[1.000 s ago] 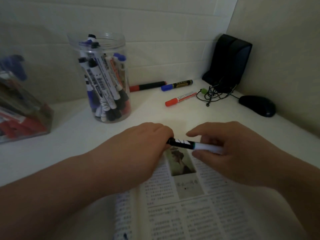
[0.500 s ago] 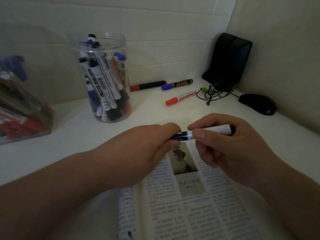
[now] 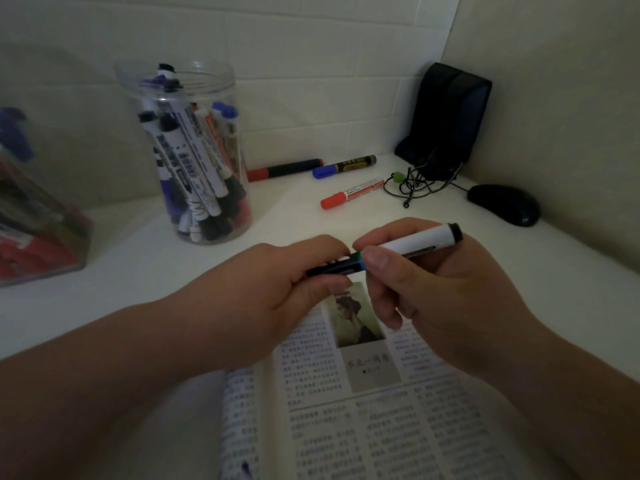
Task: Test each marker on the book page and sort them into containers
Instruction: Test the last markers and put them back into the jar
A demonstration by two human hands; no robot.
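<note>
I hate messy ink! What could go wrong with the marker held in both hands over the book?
The left hand grips the dark cap and the right hand holds the marker by its white barrel. If they jerk apart, the tip might smear skin or streak the book below. A flung hand could also bump the jar.

Black speaker (image 3: 450,123), tangled cable (image 3: 415,183), black mouse (image 3: 504,204) in corner.
</note>
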